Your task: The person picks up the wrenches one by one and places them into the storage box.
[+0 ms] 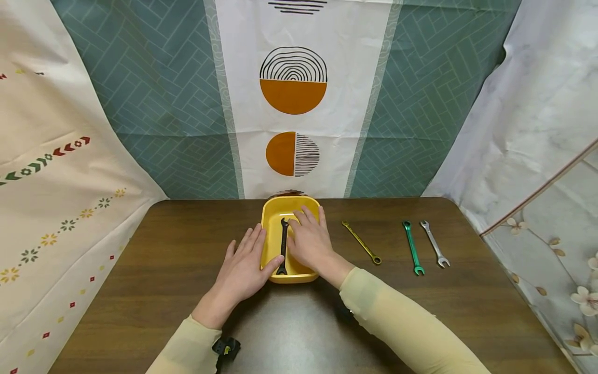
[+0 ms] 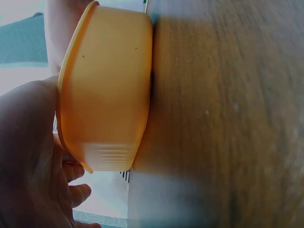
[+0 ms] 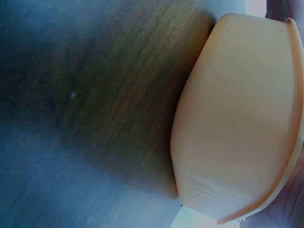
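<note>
A yellow plastic tray (image 1: 293, 279) stands on the table, and a black combination wrench (image 1: 283, 241) lies lengthwise inside it. My left hand (image 1: 243, 267) rests along the tray's left rim with fingers extended, its thumb reaching over the near left corner by the wrench's lower end. Over the tray's right half is my right hand (image 1: 310, 240), fingers spread, fingertips inside near the wrench's upper end. The left wrist view has the tray's outer wall (image 2: 107, 85) beside the left hand (image 2: 28, 147). In the right wrist view the tray wall (image 3: 237, 109) fills the right side.
To the right of the tray lie a gold wrench (image 1: 362, 242), a green wrench (image 1: 413, 249) and a silver wrench (image 1: 435, 244), apart from one another. The brown wooden table (image 1: 187, 239) meets a patterned cloth (image 1: 177, 104) at the back, with more cloths at both sides.
</note>
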`<state>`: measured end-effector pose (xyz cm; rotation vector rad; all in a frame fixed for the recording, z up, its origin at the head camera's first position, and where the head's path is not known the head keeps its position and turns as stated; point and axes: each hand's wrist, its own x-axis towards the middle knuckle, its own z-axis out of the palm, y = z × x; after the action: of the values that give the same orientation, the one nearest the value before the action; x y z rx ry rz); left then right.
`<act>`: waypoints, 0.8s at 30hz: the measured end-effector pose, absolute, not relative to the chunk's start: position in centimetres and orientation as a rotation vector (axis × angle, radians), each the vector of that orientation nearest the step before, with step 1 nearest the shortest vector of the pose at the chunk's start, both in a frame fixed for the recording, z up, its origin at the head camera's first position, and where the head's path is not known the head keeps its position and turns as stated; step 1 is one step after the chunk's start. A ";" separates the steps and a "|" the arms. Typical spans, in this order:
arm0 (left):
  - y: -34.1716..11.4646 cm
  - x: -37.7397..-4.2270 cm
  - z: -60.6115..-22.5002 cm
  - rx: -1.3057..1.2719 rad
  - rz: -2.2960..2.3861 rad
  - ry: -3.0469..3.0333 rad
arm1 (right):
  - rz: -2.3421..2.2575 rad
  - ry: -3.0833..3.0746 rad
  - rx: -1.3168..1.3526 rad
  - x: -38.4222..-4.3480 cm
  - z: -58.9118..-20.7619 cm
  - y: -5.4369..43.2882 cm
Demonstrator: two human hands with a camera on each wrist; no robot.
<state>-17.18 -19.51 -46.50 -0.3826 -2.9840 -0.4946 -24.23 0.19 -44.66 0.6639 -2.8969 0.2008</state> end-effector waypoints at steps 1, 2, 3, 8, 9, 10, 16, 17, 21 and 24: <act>-19.5 -17.2 -46.5 -0.383 -0.495 -2.985 | 0.209 -2.896 0.666 -24.2 -44.7 0.3; -19.5 -17.2 -46.5 -0.382 -0.495 -2.987 | 0.214 -2.893 0.666 -24.2 -44.7 0.3; -19.5 -17.2 -46.5 -0.382 -0.494 -2.987 | 0.220 -2.890 0.668 -24.2 -44.7 0.4; -19.5 -17.2 -46.5 -0.384 -0.483 -2.986 | 0.223 -2.887 0.665 -24.1 -44.7 0.6; -19.5 -17.2 -46.5 -0.383 -0.483 -2.985 | 0.220 -2.889 0.663 -24.0 -44.6 0.6; -19.5 -17.2 -46.4 -0.383 -0.483 -2.987 | 0.217 -2.890 0.662 -24.0 -44.6 0.7; -19.4 -17.2 -46.4 -0.375 -0.487 -2.999 | 0.224 -2.895 0.662 -23.8 -44.6 1.1; -19.4 -17.2 -46.4 -0.374 -0.487 -2.999 | 0.224 -2.890 0.663 -23.7 -44.6 1.2; -19.4 -17.2 -46.5 -0.371 -0.486 -2.997 | 0.200 -2.879 0.668 -23.6 -44.7 1.8; -19.4 -17.3 -46.5 -0.369 -0.487 -3.001 | 0.181 -2.885 0.673 -23.5 -44.8 2.2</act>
<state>-17.25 -19.37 -46.49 -0.3687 -3.0005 -0.4870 -23.54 2.18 -44.80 0.6729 -2.8850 0.1806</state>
